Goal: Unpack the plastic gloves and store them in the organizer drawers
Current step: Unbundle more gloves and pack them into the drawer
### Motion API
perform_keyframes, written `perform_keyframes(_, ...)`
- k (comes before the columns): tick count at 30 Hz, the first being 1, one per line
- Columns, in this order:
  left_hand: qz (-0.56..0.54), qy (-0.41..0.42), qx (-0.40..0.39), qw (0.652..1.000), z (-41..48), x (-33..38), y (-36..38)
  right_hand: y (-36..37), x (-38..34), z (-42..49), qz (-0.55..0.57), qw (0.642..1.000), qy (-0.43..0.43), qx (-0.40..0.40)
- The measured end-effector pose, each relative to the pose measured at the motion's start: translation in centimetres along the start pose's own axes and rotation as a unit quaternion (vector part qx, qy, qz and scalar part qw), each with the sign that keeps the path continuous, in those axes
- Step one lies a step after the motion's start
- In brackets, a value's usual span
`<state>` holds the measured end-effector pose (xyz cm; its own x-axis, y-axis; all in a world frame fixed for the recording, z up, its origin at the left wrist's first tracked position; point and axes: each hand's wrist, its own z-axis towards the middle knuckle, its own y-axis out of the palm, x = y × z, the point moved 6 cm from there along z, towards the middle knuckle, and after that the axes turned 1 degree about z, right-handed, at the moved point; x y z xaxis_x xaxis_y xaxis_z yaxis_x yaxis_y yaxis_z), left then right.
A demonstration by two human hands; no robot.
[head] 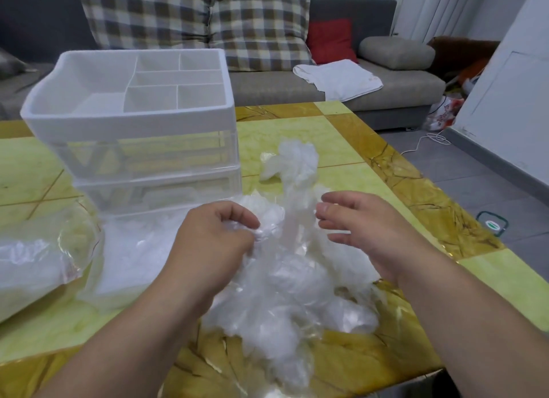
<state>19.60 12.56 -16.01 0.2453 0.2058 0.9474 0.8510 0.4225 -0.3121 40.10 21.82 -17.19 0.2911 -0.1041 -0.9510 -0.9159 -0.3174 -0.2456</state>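
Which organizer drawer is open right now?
The lowest drawer, pulled out and holding gloves; the clear drawers above it are pushed in.

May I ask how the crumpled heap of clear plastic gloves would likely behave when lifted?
Probably floppy: the crumpled heap of clear plastic gloves lies in shapeless folds. Likely very light, being thin see-through film that the left hand pinches.

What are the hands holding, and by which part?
Left hand pinches a crumpled bunch at the top of the glove pile; right hand holds nothing.
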Motion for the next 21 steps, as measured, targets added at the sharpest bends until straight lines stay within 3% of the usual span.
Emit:
perform_keyframes(3,-0.009,0.012,0.0,1.0,0.5,0.4,-0.7,-1.1,-0.7,0.5,-0.028,0.998,-0.055,0.029)
perform_keyframes(7,-0.005,0.052,-0.066,0.996,0.5,1.5,-0.7,0.4,-1.7,-0.4,-0.083,0.98,-0.114,-0.138)
perform_keyframes(9,-0.004,0.063,-0.085,0.994,0.4,1.8,-0.6,1.1,-1.1,-0.5,-0.105,0.975,-0.092,-0.171)
perform_keyframes(11,0.016,0.074,-0.074,0.994,0.6,1.8,-0.9,1.3,-0.5,-0.2,-0.131,0.976,-0.081,-0.152)
perform_keyframes(14,0.132,0.12,-0.021,0.984,0.7,2.1,-1.4,2.0,0.3,-0.5,-0.028,0.984,0.009,-0.175)
perform_keyframes(17,0.237,0.177,-0.001,0.955,0.3,2.8,-1.3,2.4,0.8,-1.5,0.03,0.96,0.089,-0.264)
perform_keyframes(21,0.301,0.249,-0.029,0.92,-0.9,3.8,-0.3,1.1,0.1,-0.5,0.118,0.967,0.114,-0.194)
